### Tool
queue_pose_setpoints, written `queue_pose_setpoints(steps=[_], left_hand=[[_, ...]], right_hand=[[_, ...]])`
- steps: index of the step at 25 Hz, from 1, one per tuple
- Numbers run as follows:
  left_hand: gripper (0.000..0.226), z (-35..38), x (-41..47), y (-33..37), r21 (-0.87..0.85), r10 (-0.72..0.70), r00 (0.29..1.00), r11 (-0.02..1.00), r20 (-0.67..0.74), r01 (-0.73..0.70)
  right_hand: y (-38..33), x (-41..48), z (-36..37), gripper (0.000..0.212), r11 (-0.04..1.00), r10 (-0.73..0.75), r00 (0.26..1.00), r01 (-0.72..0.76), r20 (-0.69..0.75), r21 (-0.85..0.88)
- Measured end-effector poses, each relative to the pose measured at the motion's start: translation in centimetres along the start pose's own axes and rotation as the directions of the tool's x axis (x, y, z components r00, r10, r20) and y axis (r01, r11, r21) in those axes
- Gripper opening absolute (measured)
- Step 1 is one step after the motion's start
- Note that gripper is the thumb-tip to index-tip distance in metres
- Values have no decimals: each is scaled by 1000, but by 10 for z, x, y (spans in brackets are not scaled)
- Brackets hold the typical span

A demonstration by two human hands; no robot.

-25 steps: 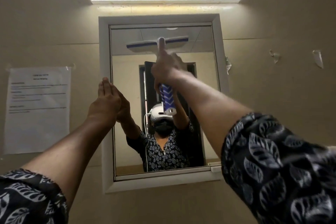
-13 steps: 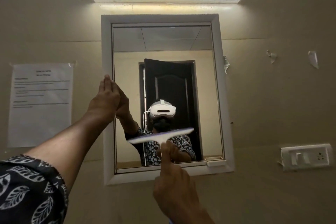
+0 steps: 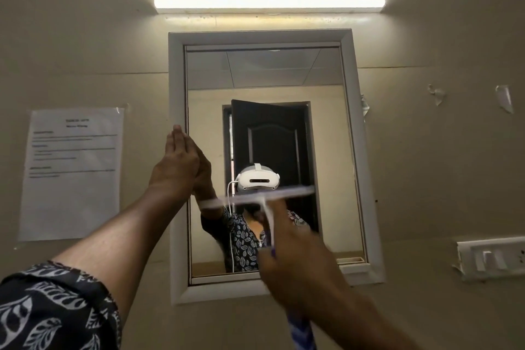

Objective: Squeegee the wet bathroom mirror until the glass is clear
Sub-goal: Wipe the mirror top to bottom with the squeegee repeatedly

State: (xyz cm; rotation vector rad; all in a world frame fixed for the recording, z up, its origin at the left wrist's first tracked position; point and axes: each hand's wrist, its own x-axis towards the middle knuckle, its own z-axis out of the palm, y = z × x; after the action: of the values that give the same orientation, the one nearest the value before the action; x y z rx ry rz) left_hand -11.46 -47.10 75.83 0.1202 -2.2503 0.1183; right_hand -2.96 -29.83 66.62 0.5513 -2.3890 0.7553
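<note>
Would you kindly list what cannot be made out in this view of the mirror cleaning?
Head view only:
squeegee: motion-blurred, so contact with the mirror is unclear.
right hand: blurred; it hides the mirror's lower middle.
notice: print too small to read.
squeegee handle: cut off by the bottom edge.

White mirror frame (image 3: 176, 88), white squeegee (image 3: 257, 196) with a blue-and-white zigzag handle (image 3: 301, 331), black sleeve (image 3: 42, 310) with pale leaves.
</note>
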Motion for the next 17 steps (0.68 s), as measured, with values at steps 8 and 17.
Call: queue_pose_setpoints(steps=[8,17], left_hand=[[100,18,11,-10,24,31,1000,999,5,-31],[93,18,14,-8,-23,19,1000,1000,1,-19]], right_hand=[[-62,151,-94,44,966,-258,899,253,-355,-62],[-69,214,-59,45,988,-156,900,134,-407,-82]])
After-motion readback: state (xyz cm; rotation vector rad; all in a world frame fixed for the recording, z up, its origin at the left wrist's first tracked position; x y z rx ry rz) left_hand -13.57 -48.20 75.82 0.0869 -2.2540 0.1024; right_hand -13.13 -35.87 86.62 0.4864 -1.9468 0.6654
